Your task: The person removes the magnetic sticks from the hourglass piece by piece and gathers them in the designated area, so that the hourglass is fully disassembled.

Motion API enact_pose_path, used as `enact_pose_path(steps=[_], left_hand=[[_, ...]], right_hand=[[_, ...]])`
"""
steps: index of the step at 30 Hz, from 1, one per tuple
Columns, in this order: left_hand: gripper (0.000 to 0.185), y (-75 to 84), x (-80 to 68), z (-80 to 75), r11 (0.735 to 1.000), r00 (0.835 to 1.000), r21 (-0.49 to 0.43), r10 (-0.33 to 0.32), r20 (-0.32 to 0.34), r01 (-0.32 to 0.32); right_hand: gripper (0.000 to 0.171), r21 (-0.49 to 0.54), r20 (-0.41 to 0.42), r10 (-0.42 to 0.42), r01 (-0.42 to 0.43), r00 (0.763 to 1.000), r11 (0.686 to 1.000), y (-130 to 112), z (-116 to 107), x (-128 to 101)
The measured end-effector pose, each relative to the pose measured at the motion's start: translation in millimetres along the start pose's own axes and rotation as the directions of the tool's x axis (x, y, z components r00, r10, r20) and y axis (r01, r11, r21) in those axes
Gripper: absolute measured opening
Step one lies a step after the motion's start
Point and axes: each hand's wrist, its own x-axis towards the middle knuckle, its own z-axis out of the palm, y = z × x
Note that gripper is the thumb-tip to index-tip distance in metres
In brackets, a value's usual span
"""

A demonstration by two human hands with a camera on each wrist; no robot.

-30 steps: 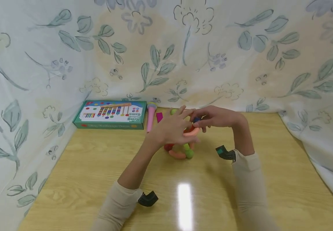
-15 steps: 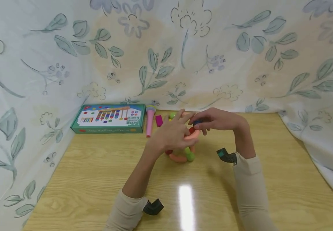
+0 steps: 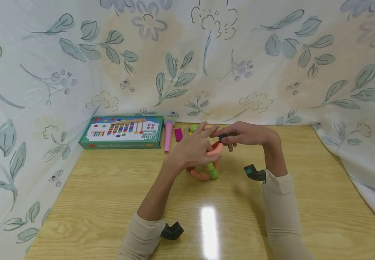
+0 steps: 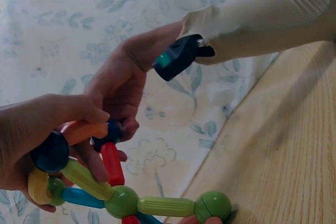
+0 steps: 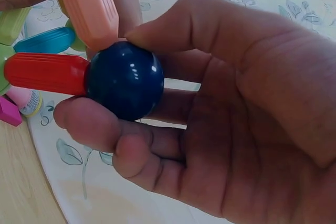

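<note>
Two hands: left hand (image 3: 192,150), right hand (image 3: 244,133). One stick-and-ball toy structure (image 3: 207,169). One green game box (image 3: 122,131), one pink toy microphone (image 3: 168,133) and one magenta block (image 3: 179,134) along the table's far edge.

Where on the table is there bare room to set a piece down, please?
The near table before both sleeves is bare, as is the right side toward the curtain. It is crowded at the back left: game box, pink stick, and the rod-and-ball structure under both hands.
</note>
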Motion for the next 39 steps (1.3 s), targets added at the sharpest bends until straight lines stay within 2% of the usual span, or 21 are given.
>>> enact_pose_path(steps=[14,25,31,39], left_hand=[[0.051,-1.9,0.9,1.3,1.000,1.000,0.004,0.005,0.008,-0.005],[0.054,-1.4,0.3,2.7,1.000,1.000,0.010,0.006,-0.019,-0.005],[0.056,-2.4,1.5,2.3,1.000,1.000,0.025,-0.005,-0.019,0.006],[0.054,-3.4,1.7,2.2,1.000,0.999,0.019,0.018,-0.032,-0.018]], right_hand=[[0.046,0.073,0.055,-0.062,0.058,0.997,0.996,7.5,-3.3,-2.2],[0.048,0.063,0.065,-0.085,0.081,0.994,0.995,13.7,-4.1,-3.2],[0.043,0.058,0.078,-0.106,0.102,0.991,0.993,15.8,-5.7,-3.5],[0.039,0.123,0.075,-0.126,0.117,0.989,0.986,23.5,-5.7,-0.4]])
